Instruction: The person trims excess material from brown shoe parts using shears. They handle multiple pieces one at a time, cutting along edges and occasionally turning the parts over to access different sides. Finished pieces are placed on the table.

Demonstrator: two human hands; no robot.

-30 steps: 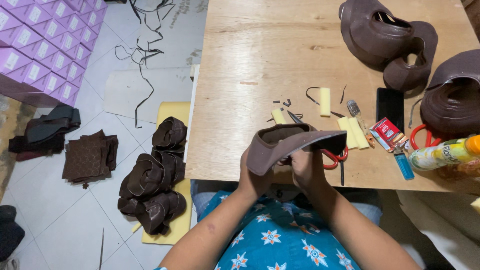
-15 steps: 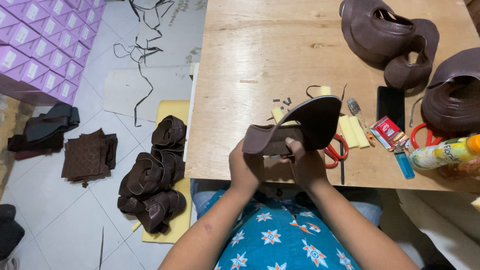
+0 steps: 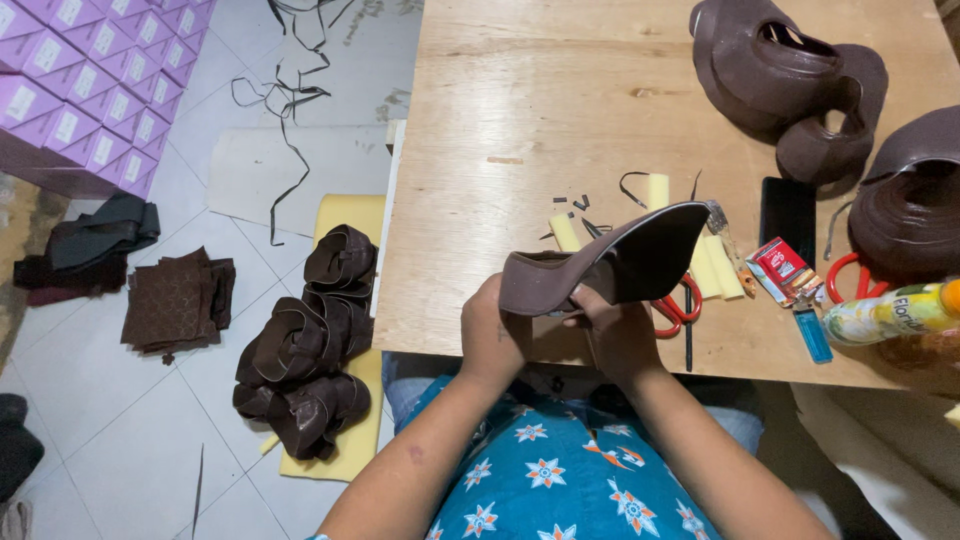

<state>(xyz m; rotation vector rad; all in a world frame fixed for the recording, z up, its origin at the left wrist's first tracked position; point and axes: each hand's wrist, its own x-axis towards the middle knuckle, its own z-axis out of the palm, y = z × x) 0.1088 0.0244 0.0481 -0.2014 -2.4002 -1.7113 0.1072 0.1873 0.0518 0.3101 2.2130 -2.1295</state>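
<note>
The left hand [image 3: 492,335] grips the heel end of the brown sole [image 3: 610,265] and the right hand [image 3: 618,335] pinches its middle from below; its long axis rises rightward over the bench [image 3: 560,110] edge.

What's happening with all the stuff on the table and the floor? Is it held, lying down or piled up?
brown shoe sole: held up off the table
left hand: gripping the sole's heel end
right hand: gripping the sole underneath
red scissors: lying flat, partly hidden
yellow foam strips: lying loose
blue lighter: lying flat
brown leather pieces: piled on the floor
</note>
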